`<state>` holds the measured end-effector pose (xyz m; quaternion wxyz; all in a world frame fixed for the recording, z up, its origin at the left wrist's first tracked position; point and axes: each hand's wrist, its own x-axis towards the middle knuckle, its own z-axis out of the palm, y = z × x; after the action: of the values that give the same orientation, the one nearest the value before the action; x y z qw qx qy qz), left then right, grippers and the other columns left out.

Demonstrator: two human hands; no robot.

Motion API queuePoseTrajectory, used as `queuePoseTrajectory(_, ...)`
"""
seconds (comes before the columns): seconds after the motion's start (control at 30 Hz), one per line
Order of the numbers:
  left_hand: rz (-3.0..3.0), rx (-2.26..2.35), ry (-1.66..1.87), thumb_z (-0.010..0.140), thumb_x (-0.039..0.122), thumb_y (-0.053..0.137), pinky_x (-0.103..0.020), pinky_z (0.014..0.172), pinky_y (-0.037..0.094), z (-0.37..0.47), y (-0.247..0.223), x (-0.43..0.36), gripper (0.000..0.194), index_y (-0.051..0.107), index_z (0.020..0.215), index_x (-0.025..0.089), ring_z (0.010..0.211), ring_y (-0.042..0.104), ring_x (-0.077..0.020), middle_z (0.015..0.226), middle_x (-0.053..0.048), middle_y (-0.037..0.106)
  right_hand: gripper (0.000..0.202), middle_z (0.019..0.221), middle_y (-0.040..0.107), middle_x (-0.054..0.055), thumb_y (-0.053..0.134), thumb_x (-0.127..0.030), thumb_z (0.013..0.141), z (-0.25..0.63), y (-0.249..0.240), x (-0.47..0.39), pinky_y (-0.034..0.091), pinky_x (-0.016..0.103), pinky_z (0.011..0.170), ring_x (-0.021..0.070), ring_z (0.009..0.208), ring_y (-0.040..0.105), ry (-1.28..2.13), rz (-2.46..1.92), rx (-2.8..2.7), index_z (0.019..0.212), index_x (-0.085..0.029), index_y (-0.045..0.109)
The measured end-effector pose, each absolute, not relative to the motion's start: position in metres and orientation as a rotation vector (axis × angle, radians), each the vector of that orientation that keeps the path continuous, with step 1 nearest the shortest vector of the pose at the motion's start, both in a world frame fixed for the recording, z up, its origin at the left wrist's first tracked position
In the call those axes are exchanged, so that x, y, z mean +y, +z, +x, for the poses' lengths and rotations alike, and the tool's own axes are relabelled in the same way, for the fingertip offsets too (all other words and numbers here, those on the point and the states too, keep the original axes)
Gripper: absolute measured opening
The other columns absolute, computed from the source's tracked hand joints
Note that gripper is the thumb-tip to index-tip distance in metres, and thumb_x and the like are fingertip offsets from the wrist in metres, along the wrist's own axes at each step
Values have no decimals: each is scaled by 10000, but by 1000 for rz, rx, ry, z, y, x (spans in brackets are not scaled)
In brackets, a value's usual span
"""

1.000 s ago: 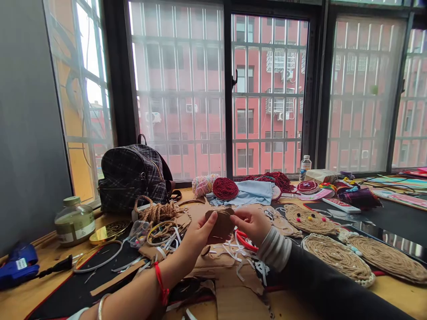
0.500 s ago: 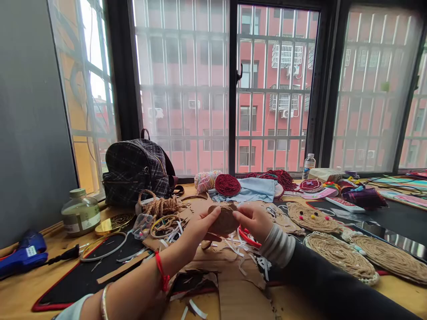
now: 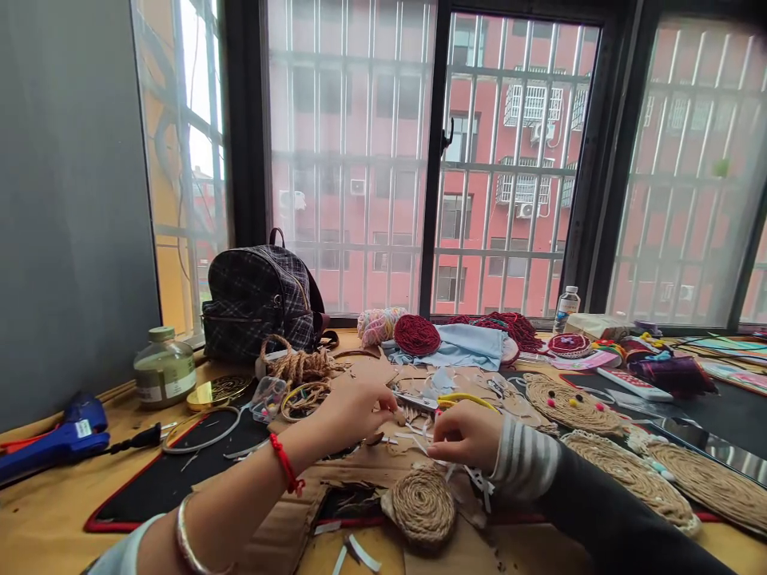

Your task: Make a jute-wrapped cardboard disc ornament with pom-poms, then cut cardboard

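A round coil of brown rope (image 3: 423,505) lies on the cardboard in front of me, below both hands. My left hand (image 3: 359,411) hovers over paper and cardboard scraps, its fingers bent and a gap showing beside the thumb; I see nothing held in it. To its right, my right hand (image 3: 467,438) is loosely curled, with the fingers apart above white strips (image 3: 413,439). Just behind the right hand lie scissors (image 3: 416,400) with a yellow-and-red handle, partly covered by that hand. A torn sheet of cardboard (image 3: 264,511) stretches beneath my wrists.
On the left are a blue glue gun (image 3: 81,431), a glass jar (image 3: 164,371) and a plaid backpack (image 3: 264,299). Rope (image 3: 303,365) and dark red yarn (image 3: 418,335) lie further back. Larger rope discs (image 3: 629,475) and a bottle (image 3: 566,307) are on the right.
The rope coil has left my hands and now lies on the cardboard, coiled side up. My hands have moved apart and slightly down. The view has shifted left, and the scissors show more fully.
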<state>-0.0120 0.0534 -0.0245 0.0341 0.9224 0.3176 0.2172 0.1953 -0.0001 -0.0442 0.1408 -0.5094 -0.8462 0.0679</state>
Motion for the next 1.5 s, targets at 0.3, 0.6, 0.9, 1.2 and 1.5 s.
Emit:
queuePoseTrajectory(0.3, 3029, 898, 495, 727, 40, 466, -289, 782, 416, -2, -38, 52, 299, 709, 835, 177, 844, 605, -201, 842, -64, 712, 230, 825, 684, 45, 546, -69, 773, 203, -49, 21, 412, 283, 698, 172, 772, 538, -520, -1328, -2427, 838, -213, 713)
queuePoseTrajectory(0.6, 3015, 947, 658, 776, 143, 483, -273, 729, 432, 3, -41, 48, 202, 684, 769, 167, 790, 604, -199, 761, -71, 686, 153, 848, 643, 111, 544, -149, 824, 186, -49, 23, 416, 329, 636, 244, 866, 527, -879, -1532, -2556, 787, -128, 691)
queuePoseTrajectory(0.9, 3015, 940, 675, 795, 159, 472, -301, 711, 418, 7, -42, 46, 208, 679, 777, 146, 777, 606, -221, 777, -94, 689, 182, 871, 630, 138, 476, -126, 853, 179, -51, 20, 415, 367, 674, 266, 877, 517, -916, -1498, -2484, 811, -110, 652)
queuePoseTrajectory(1.2, 2804, 895, 949, 882, 387, 397, -263, 631, 378, 11, -41, 43, 320, 624, 876, 162, 692, 573, -179, 784, -56, 663, 87, 746, 599, 60, 448, -150, 837, 181, -47, 19, 420, 297, 671, 193, 744, 533, -418, -1127, -2019, 811, -156, 531)
queuePoseTrajectory(1.5, 2700, 928, 454, 796, 514, 474, -230, 457, 276, -4, -21, 29, 414, 585, 604, 164, 469, 433, -120, 526, 12, 541, 103, 707, 609, 37, 468, -154, 838, 179, -49, 13, 435, 290, 660, 178, 703, 548, -356, -979, -1995, 886, -171, 558)
